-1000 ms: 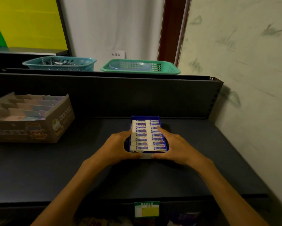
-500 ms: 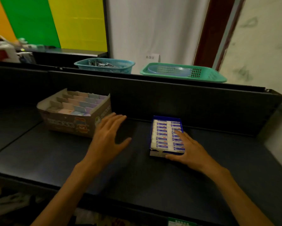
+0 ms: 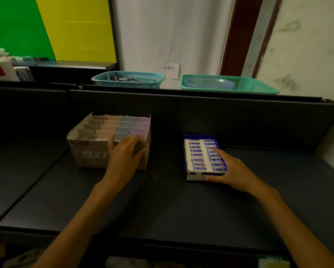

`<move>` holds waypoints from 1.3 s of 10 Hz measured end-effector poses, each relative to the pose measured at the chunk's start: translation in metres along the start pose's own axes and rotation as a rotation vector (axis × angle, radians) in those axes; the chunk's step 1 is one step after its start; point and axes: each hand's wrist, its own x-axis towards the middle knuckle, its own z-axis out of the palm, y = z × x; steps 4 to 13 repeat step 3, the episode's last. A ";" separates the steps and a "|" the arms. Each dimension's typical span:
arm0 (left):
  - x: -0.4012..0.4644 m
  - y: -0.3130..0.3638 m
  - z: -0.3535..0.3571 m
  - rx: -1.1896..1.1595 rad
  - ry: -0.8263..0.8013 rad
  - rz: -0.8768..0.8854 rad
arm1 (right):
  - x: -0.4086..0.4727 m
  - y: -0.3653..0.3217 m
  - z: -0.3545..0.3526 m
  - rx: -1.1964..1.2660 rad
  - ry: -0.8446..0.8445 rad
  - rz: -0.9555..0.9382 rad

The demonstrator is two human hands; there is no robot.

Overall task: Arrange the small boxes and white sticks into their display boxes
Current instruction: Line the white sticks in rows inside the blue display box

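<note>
Left hand (image 3: 126, 153) on cardboard box (image 3: 88, 151) front

There is only one view, from a camera worn on the person's head. It looks forward and down onto a dark shelf (image 3: 162, 206) from close above its near edge. The two forearms enter from 6 o'clock. The wide lens also takes the wall and baskets (image 3: 228, 84) at 12 o'clock.
</note>
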 end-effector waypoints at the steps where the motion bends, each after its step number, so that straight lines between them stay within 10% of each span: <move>1: 0.001 -0.002 0.004 -0.034 0.013 0.041 | -0.001 -0.009 0.003 0.008 0.003 0.032; 13: -0.001 -0.004 -0.005 -0.029 -0.083 0.000 | -0.012 -0.021 0.005 0.026 0.073 0.038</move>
